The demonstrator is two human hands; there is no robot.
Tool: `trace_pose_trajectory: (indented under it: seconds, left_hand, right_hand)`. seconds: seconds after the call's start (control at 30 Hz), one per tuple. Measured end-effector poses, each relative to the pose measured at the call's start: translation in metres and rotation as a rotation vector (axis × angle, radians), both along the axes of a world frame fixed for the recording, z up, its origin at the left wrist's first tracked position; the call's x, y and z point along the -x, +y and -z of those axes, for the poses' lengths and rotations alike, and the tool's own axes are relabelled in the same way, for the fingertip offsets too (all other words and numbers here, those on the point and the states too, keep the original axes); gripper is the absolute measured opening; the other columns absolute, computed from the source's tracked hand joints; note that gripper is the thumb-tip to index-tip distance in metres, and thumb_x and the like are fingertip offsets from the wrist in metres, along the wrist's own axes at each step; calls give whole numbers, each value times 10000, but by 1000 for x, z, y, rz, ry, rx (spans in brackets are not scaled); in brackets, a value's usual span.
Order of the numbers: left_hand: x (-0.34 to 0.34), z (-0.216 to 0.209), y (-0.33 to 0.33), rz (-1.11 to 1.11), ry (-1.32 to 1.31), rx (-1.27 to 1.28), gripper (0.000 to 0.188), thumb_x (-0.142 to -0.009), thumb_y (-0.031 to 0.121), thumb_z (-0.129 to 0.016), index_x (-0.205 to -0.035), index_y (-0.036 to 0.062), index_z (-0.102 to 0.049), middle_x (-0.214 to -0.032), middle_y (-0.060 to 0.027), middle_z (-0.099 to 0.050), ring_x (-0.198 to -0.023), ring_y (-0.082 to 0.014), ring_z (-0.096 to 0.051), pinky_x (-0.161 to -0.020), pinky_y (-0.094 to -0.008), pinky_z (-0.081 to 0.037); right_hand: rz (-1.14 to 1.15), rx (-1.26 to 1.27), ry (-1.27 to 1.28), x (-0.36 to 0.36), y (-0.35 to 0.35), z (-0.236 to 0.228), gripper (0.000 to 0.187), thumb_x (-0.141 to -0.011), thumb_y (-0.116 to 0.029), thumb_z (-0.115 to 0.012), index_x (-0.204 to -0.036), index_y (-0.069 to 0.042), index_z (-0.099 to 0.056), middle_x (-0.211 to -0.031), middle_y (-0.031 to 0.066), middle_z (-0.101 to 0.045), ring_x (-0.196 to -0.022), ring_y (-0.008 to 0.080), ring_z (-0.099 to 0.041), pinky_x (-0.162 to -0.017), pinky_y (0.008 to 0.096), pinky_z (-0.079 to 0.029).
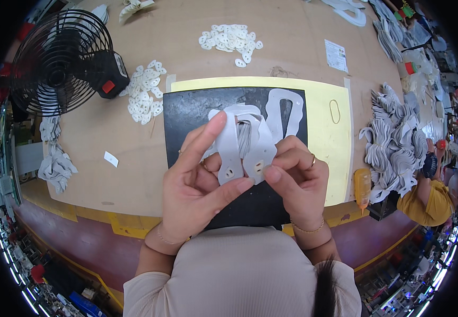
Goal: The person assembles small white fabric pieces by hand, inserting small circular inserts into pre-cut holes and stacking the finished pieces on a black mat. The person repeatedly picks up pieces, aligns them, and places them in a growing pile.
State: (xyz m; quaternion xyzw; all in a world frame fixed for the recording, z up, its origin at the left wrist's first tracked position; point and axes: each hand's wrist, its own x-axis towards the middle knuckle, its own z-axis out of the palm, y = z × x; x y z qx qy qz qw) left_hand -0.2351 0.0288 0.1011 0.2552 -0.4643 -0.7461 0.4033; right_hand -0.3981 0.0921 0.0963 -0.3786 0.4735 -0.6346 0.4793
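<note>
My left hand [186, 190] is closed on a small bundle of light grey U-shaped fabric pieces [229, 148], raised over a black mat [192, 113]. Its thumb presses near the lower ends of the front piece. At the right end sits a small cream oval patch [259, 167] with slots; the left end also shows slots. My right hand [303, 177] pinches the edge beside that patch between thumb and fingers. Flat on the mat beyond lies another grey U-shaped piece [274, 113]. My fingers hide part of the bundle.
Two piles of cream patches [231, 39] [145, 92] lie on the table. A black fan [62, 63] stands at left. Yellow paper [327, 132] with a rubber band [335, 111] lies under the mat. Right are bundled grey pieces [393, 142], an orange bottle [362, 187] and another person's yellow sleeve [430, 203].
</note>
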Motion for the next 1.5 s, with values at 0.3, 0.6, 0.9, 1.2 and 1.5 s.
trace_pose_trajectory:
  seconds: [0.3, 0.6, 0.9, 1.2, 1.5]
  left_hand:
    - [3, 0, 2, -19, 16, -9, 791, -785, -195, -636, -1476, -16, -294, -1421, -94, -328, -1341, -252, -406, -1065, -360, -422]
    - [3, -11, -1, 56, 9, -55, 684, -915, -123, -504, -1513, 2, -197, -1485, -116, -312, -1328, -283, -444, -1077, -365, -390]
    - [13, -19, -1, -90, -24, -229, 665, -903, -21, -572, -1484, -44, -248, -1500, -194, -342, -1223, -353, -553, -1002, -371, -473]
    - [14, -12, 2, -89, 2, -178, 671, -903, -49, -554, -1495, -13, -240, -1536, -186, -275, -1269, -354, -506, -1030, -397, -458]
    - [11, 0, 1, 26, 95, 12, 659, -971, -69, -425, -1534, 39, -100, -1580, -121, -178, -1366, -315, -389, -1120, -413, -338]
  right_hand:
    - [34, 24, 58, -3, 0, 1, 58, -831, 23, -711, -867, 3, -671, -886, 59, -600, -820, 113, -565, -734, 240, -443]
    - [138, 3, -38, 8, -3, 11, 63, -885, -10, -661, -874, 1, -601, -895, 23, -555, -801, 79, -515, -733, 229, -420]
    - [86, -15, -126, 14, 0, 12, 50, -916, -16, -635, -942, 9, -601, -921, 30, -600, -828, 69, -544, -769, 220, -444]
    - [135, -102, -57, 6, -2, 2, 67, -934, -22, -617, -985, 9, -588, -925, 32, -629, -823, 55, -569, -735, 189, -463]
    - [19, 29, 157, 0, -1, 10, 88, -889, -6, -623, -970, 15, -651, -942, 78, -626, -837, 127, -585, -731, 258, -463]
